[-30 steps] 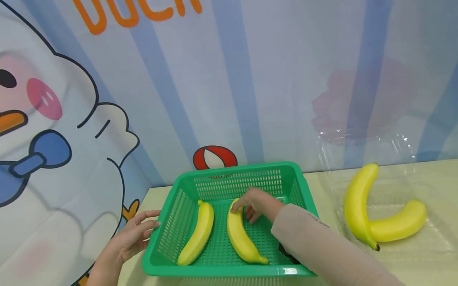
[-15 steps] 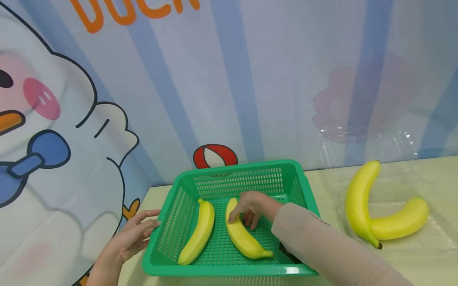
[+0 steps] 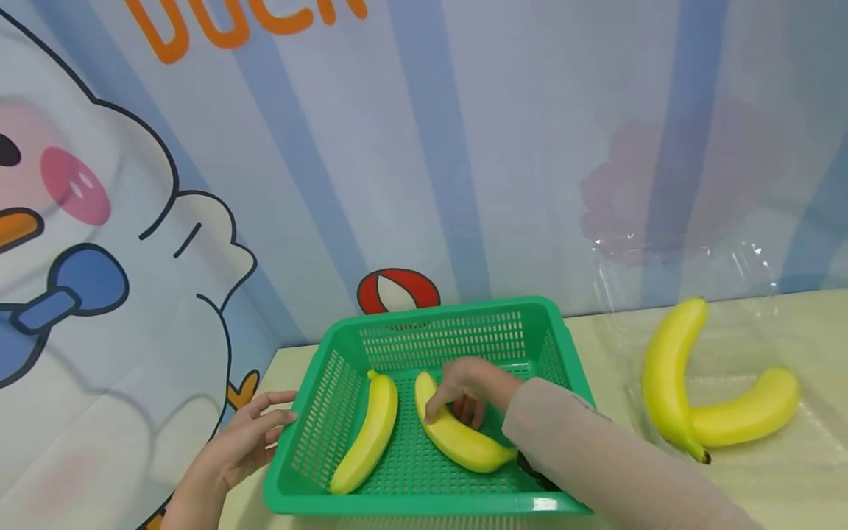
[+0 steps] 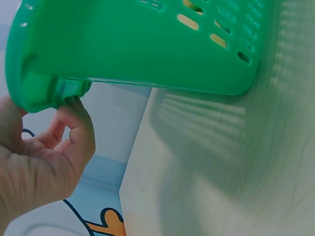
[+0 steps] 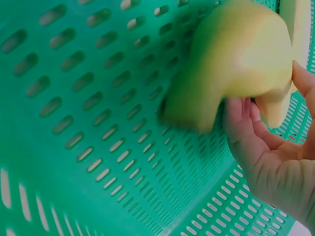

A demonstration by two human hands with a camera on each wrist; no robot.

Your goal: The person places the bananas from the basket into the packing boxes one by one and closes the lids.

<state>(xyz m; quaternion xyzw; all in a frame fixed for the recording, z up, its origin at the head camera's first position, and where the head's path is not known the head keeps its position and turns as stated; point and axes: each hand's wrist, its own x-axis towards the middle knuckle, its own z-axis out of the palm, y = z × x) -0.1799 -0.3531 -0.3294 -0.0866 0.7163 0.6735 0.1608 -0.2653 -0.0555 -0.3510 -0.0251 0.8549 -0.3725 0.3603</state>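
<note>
Head view: the right hand (image 3: 467,389) grasps a banana (image 3: 467,447) inside the green basket (image 3: 397,504), fingers wrapped near its middle, probably for balance; right-wrist blur makes it hard to say whether it touches the bottom. The left hand (image 3: 246,443) has its fingers clasped on the basket's left rim, presumably steadying it. Another banana (image 3: 369,434) lies apart, near that side. Rightward, 2 overlapping bananas (image 3: 668,375) sit in an opened clear container (image 3: 725,384). We've a pale surface (image 3: 291,361), and behind, a striped backdrop (image 3: 530,147) with a cartoon duck (image 3: 112,331).
</note>
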